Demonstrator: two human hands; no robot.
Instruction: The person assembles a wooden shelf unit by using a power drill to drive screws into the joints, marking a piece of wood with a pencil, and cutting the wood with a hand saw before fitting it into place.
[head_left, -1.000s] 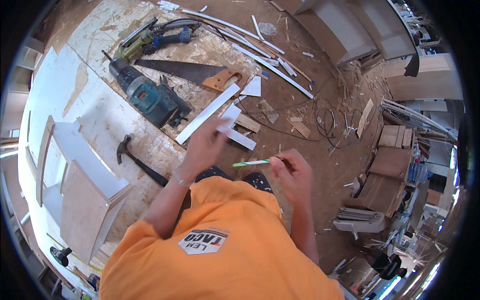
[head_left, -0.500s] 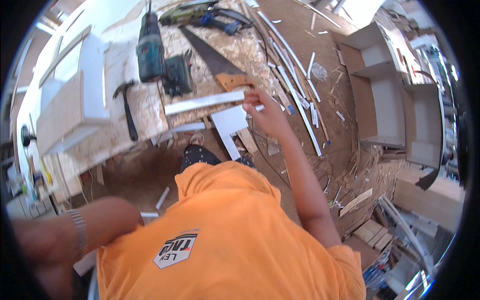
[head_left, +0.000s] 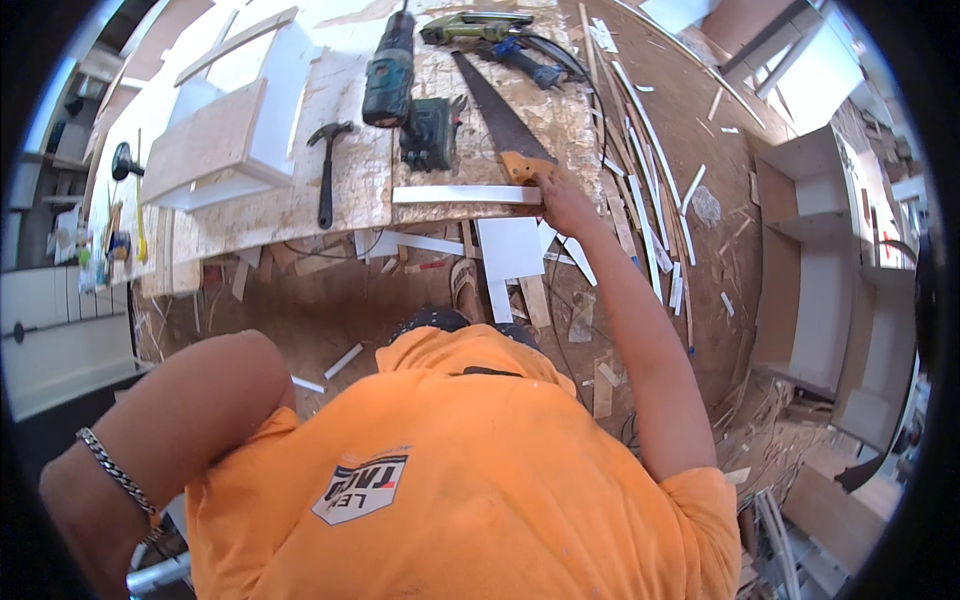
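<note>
My right hand (head_left: 568, 203) reaches over the bench's front edge, its fingers closed at the wooden handle of a handsaw (head_left: 500, 118). The saw lies flat, its dark blade pointing away to the left. Just under the handle a white strip (head_left: 465, 195) runs along the bench edge, its right end against my hand. My left arm is bent at the lower left, a chain bracelet (head_left: 112, 468) at the wrist. Of my left hand (head_left: 88, 535) only a dim part shows at the rim, its fingers hidden.
On the bench (head_left: 355, 195) lie a hammer (head_left: 326, 175), a cordless drill (head_left: 388, 85), a dark green power-tool battery or charger (head_left: 430, 133) and a blue-handled tool (head_left: 527, 68). A box-like wooden piece (head_left: 215, 140) stands left. Offcuts litter the floor; an open cabinet carcass (head_left: 800, 270) stands right.
My right hand has shifted from the white strip's end up to the saw handle. The view has turned and moved, so the bench sits differently; saw and strip keep their places on it.
</note>
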